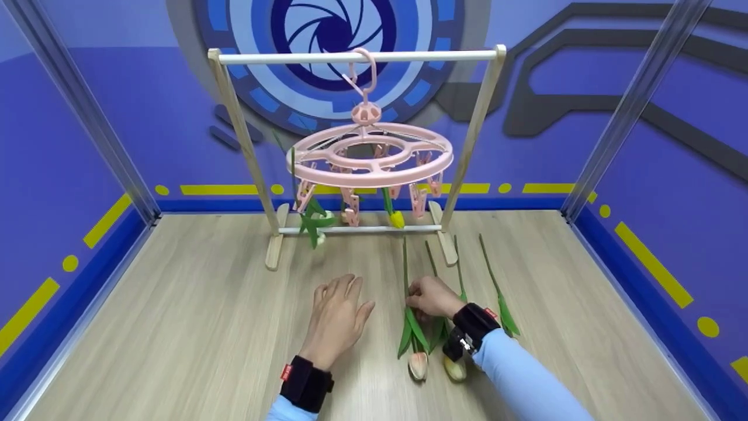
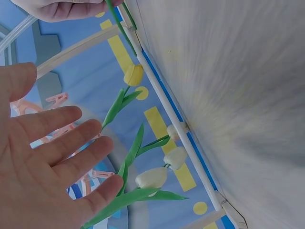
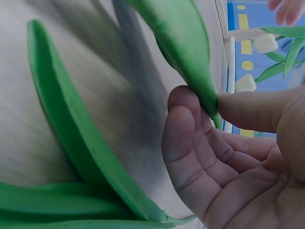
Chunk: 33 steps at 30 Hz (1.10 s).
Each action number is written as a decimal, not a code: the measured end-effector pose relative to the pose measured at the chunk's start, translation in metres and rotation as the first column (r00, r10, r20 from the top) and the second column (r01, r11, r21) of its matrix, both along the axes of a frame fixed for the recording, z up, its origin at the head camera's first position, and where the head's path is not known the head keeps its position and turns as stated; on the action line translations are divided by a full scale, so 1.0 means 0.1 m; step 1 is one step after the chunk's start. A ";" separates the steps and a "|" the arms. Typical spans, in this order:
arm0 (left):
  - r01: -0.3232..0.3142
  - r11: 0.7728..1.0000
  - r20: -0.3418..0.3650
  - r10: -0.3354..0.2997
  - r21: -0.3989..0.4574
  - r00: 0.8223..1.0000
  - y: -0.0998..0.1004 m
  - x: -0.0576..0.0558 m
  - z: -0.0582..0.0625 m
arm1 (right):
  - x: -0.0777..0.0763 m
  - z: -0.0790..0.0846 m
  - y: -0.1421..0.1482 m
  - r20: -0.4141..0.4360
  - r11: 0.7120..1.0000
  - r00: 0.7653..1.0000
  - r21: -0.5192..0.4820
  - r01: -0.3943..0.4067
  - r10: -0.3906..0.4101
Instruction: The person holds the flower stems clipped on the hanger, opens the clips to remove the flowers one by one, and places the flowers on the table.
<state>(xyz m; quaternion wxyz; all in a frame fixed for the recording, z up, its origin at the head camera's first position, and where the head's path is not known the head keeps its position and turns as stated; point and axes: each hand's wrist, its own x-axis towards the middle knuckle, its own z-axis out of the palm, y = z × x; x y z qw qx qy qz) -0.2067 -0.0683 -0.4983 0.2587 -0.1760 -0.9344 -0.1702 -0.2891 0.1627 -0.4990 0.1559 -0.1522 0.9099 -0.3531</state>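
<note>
My right hand (image 1: 435, 297) pinches the green stem of a peach tulip (image 1: 418, 366) that lies on the table with its bloom toward me. In the right wrist view, thumb and fingertips meet around the base of its leaf (image 3: 186, 43). My left hand (image 1: 336, 321) is over the table to the left, fingers spread and holding nothing. In front of both hands, a round pink clip hanger (image 1: 374, 176) hangs from a rack. A yellow tulip (image 1: 397, 220) hangs head down from it, and white tulips (image 2: 151, 178) hang at its left side.
Right of the peach tulip lie a pale yellow tulip (image 1: 455, 369) and other stems, one with a leaf (image 1: 507, 316) at the far right; my right arm hides some blooms. The wooden rack (image 1: 476, 134) stands at the back, near the blue wall (image 1: 543, 158).
</note>
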 end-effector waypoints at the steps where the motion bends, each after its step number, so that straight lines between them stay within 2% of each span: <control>1: 0.000 1.000 -0.001 0.000 -0.001 1.000 0.00 0.00 0.00 | 0.00 0.00 -0.01 -0.002 1.000 1.000 0.002 0.002 -0.002; 8: -0.003 1.000 -0.002 0.003 0.003 1.000 0.01 -0.01 0.00 | 0.01 -0.04 -0.05 0.004 0.999 0.999 0.026 0.032 -0.032; 14: -0.006 1.000 0.000 0.006 0.007 1.000 0.01 0.00 -0.01 | 0.01 -0.05 -0.06 0.009 0.999 1.000 0.037 0.022 -0.023; 22: -0.012 1.000 -0.042 0.011 -0.012 0.999 0.00 0.00 -0.01 | -0.02 -0.07 -0.10 0.000 0.998 1.000 0.069 0.002 -0.003; 33: -0.017 1.000 -0.035 0.017 -0.011 0.999 -0.01 -0.01 -0.02 | -0.05 -0.06 -0.12 0.030 0.997 0.999 0.069 0.017 -0.019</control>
